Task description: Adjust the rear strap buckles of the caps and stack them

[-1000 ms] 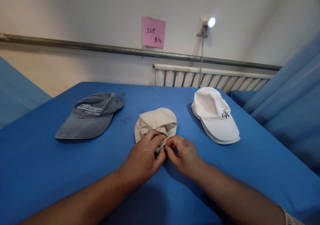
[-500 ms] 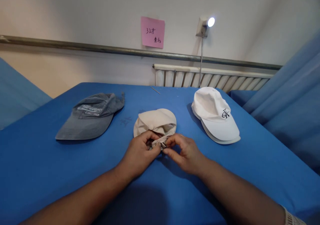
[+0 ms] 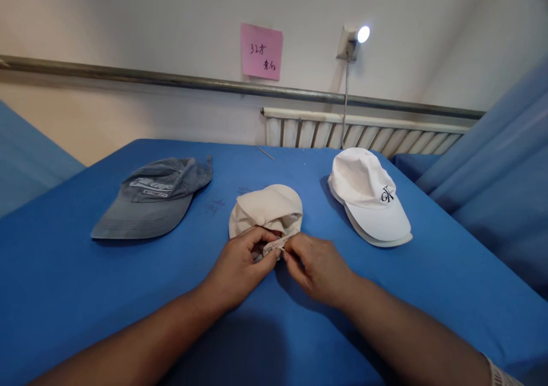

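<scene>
Beige cap (image 3: 269,203) in both hands (image 3: 235,269) (image 3: 321,269)

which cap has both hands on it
The beige cap in the middle: left hand and right hand pinch its near side; the grey cap and white cap lie untouched.

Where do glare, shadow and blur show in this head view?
Head view: the round light burns out white; head view: a shadow lies on the blue cover between the forearms; head view: lettering on the grey cap looks soft, while the beige cap is clearly outlined.
</scene>
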`<state>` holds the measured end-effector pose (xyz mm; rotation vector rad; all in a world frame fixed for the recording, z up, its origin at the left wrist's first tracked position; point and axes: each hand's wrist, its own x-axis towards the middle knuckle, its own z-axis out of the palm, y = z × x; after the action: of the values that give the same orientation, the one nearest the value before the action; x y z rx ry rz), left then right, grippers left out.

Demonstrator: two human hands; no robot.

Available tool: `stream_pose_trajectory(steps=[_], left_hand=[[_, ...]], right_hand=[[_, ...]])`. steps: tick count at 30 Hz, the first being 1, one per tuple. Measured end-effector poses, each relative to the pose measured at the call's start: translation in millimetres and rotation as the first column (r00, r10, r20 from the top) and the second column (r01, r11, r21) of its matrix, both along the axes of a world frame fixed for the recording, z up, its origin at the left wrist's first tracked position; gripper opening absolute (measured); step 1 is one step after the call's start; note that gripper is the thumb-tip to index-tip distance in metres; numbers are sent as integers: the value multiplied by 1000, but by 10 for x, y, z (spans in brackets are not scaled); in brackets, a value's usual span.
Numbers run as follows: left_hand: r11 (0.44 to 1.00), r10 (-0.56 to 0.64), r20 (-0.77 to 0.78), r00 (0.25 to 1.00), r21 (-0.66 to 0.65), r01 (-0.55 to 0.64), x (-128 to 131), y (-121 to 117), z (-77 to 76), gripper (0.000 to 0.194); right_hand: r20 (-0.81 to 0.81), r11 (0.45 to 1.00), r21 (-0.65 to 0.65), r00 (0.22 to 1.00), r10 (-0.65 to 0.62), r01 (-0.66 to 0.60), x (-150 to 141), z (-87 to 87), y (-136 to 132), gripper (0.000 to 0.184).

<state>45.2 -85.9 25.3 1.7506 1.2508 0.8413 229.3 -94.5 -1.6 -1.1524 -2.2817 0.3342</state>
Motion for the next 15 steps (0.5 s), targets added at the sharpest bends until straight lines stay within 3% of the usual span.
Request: stream_pose_trajectory(steps=[9, 15], left_hand=[[996, 37, -57, 998, 83, -32, -31, 17, -6, 12], [990, 89, -72, 993, 118, -81, -70, 34, 10, 16]], right_hand=[[-245, 998, 62, 969, 29, -14, 84, 28, -34, 9], [-325, 1000, 27, 946, -4, 13, 210, 9, 39, 10]])
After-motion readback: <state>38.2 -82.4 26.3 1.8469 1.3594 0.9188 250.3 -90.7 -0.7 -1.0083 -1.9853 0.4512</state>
